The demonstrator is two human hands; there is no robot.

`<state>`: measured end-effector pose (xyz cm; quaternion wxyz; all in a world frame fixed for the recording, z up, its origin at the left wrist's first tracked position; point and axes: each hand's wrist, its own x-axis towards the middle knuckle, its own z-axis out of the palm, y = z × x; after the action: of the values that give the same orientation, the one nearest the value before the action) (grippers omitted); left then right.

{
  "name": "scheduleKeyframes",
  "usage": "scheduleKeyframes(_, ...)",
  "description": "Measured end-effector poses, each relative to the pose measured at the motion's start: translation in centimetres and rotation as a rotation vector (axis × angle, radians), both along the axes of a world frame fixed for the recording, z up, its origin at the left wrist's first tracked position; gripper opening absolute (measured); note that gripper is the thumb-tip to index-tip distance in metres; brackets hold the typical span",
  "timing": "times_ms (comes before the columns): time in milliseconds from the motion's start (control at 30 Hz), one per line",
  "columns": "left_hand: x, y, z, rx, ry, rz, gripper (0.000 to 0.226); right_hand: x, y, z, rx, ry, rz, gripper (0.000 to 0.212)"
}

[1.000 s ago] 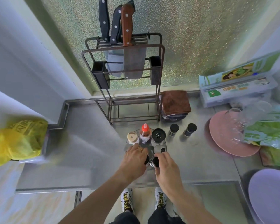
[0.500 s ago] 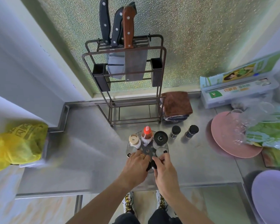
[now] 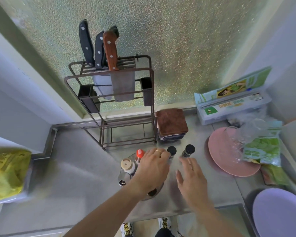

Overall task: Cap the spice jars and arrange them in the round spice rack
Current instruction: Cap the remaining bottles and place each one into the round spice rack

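The round spice rack (image 3: 125, 176) stands near the counter's front edge, mostly hidden under my left hand (image 3: 152, 166). A beige-capped jar (image 3: 126, 165), a red-capped bottle (image 3: 140, 153) and a small shaker top (image 3: 122, 182) show in it on the left. Two black-capped jars stand on the counter behind: one (image 3: 171, 151) at my left fingertips, the other (image 3: 188, 150) just beyond my right hand (image 3: 190, 178). Both hands are spread and hold nothing. My left fingers reach toward the nearer black-capped jar.
A metal knife rack (image 3: 109, 106) with knives stands at the back. A folded brown cloth (image 3: 172, 122), a pink plate (image 3: 229, 154) with plastic bags, a wrap box (image 3: 232, 106) and a lilac plate (image 3: 280, 212) lie to the right. A yellow bag (image 3: 5, 175) sits left.
Both hands have let go of the jar at the rack's front and moved forward over the rack toward the two black-capped jars behind it.
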<state>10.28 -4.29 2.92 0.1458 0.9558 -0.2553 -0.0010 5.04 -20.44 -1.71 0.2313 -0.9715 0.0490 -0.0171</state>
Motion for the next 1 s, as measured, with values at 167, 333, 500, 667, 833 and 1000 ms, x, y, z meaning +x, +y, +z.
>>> scheduleKeyframes(167,4.9,-4.7,-2.2,0.164,0.137,0.011,0.024,6.1,-3.5,-1.0,-0.117,0.107,-0.016,0.052)
scheduleKeyframes(333,7.5,-6.7,-4.8,0.318,0.254,0.022,0.025,9.2,-4.8,-3.0,-0.189,0.195,0.035,0.044)
scheduleKeyframes(500,7.9,-7.3,-5.3,0.353,0.294,-0.004,0.019,10.0,-5.3,-4.1,-0.184,0.226,0.078,0.033)
scheduleKeyframes(667,6.9,-6.8,-2.1,0.183,0.268,0.023,0.020,9.5,-5.7,-1.5,-0.110,0.176,0.049,0.031)
scheduleKeyframes(833,4.8,-3.2,4.2,-0.020,0.147,0.033,0.029,7.1,-4.4,4.7,-0.063,0.033,0.056,0.041)
scheduleKeyframes(1000,2.5,3.8,8.4,-0.085,0.160,0.074,0.037,5.1,-0.1,9.8,0.062,-0.029,0.194,0.039)
